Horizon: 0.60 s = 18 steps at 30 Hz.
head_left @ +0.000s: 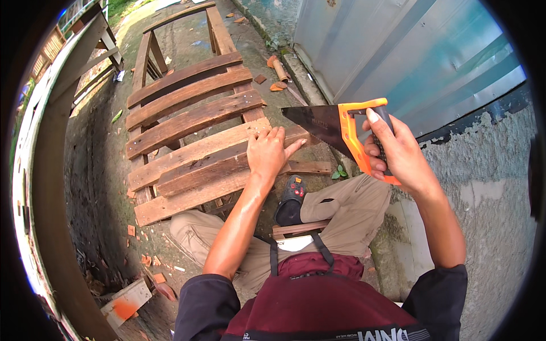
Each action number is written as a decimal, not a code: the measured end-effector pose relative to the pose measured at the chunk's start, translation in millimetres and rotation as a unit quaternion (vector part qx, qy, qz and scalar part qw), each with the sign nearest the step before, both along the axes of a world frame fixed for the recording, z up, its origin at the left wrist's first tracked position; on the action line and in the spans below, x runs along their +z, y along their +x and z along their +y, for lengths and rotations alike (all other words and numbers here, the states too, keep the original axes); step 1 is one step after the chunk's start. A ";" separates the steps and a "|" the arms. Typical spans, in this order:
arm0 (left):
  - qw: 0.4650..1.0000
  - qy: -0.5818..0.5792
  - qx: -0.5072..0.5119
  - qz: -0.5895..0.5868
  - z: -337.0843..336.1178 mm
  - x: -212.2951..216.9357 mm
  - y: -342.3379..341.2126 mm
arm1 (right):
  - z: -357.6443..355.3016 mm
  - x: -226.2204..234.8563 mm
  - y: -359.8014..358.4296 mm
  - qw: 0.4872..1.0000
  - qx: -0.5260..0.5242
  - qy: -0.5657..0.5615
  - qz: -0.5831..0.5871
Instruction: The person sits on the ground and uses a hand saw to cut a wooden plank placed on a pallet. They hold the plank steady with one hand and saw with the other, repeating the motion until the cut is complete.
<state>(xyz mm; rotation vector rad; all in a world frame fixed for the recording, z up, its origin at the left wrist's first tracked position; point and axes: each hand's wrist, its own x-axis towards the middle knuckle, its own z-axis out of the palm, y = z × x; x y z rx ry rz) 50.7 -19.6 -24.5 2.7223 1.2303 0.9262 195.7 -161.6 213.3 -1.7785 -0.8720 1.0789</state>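
My right hand (392, 145) is wrapped round the handle of a handsaw (321, 122) with a dark blade and an orange and black grip. The blade points left, its tip close to the end of a loose plank (205, 170). My left hand (267, 150) lies over that plank, fingers spread and thumb stretched toward its right end. The brown plank rests across a wooden frame (193, 122) that has several slats across it. From this view I cannot tell if the teeth touch the wood.
A corrugated metal sheet (398, 51) and a rough wall (483, 165) stand close on the right. A wooden structure (57, 125) runs along the left. Orange chips (159, 278) and dry leaves (278, 86) litter the concrete. My clogged foot (291, 199) is near the frame.
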 end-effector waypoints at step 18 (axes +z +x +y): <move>0.974 -0.167 0.076 0.132 11.0 35.6 -37.2 | -66.3 -78.3 -6.7 0.983 -0.061 0.116 0.132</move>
